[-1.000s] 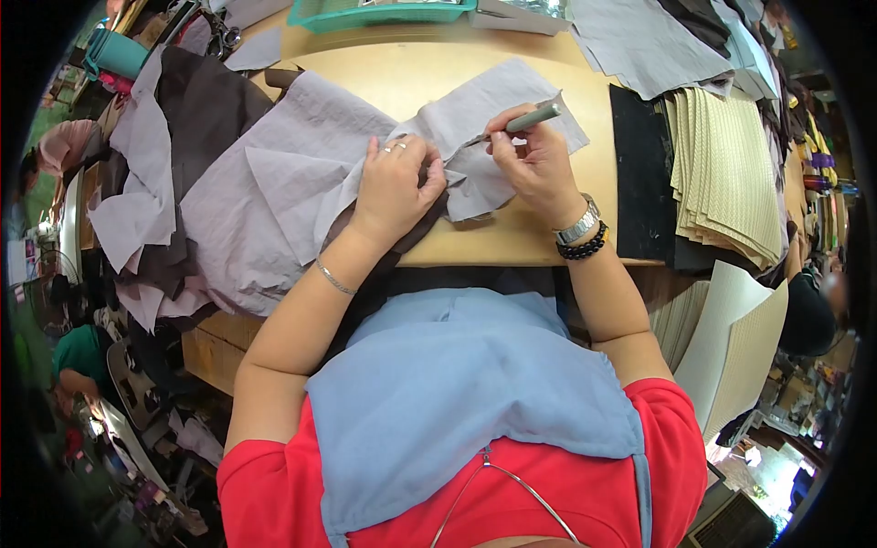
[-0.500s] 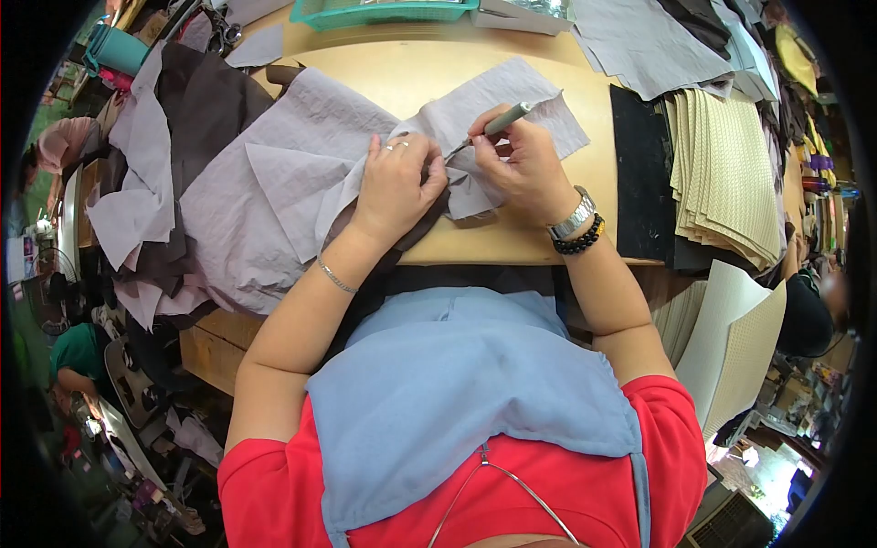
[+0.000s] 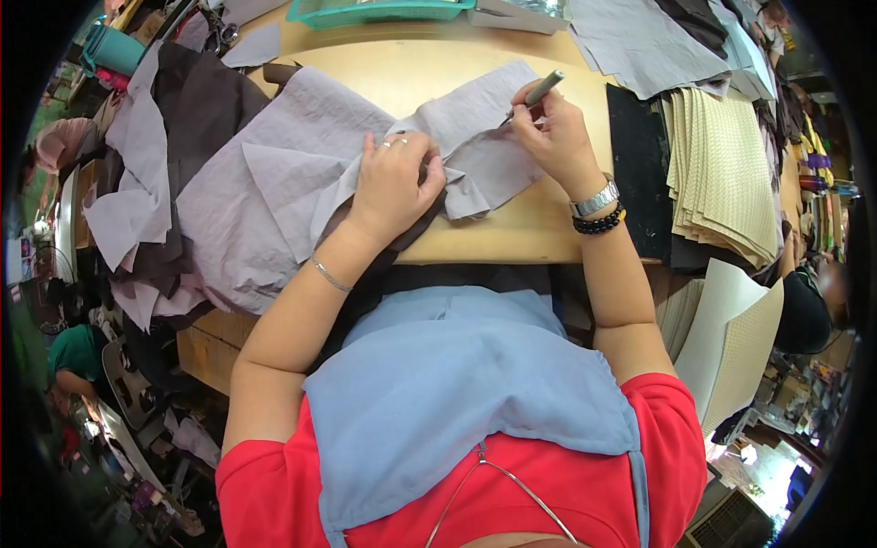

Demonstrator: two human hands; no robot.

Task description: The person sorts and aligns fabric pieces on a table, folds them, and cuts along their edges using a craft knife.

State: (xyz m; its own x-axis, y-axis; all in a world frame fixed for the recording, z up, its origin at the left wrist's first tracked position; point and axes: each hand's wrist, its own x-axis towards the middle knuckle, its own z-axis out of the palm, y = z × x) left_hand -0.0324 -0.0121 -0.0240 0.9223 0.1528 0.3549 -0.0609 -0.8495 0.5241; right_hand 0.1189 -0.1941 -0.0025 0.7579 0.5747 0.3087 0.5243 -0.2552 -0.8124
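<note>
My left hand (image 3: 395, 187) is closed with its fingertips gripping the light grey fabric (image 3: 265, 183), which lies in folds over the table and has dark brown cloth beneath it. My right hand (image 3: 554, 137) holds a slim pen-like tool (image 3: 545, 87) with a grey handle and a thin dark tip; its exact kind is unclear. The tip points left, close over the right-hand portion of the fabric. A thin dark line runs between the tip and my left fingertips; I cannot tell whether it is thread or a fabric edge.
Pale wood shows on the tabletop (image 3: 475, 242). At the back are a turquoise basket (image 3: 384, 11) and a white box (image 3: 516, 16). Textured cream sheets (image 3: 722, 173) are stacked at right. Scissors (image 3: 222, 35) and a teal cup (image 3: 111, 50) sit back left. Other people are at both sides.
My right hand has moved right and slightly up with the tool, whose tip has drawn away from my left fingertips. My left hand has stayed in place on the fabric.
</note>
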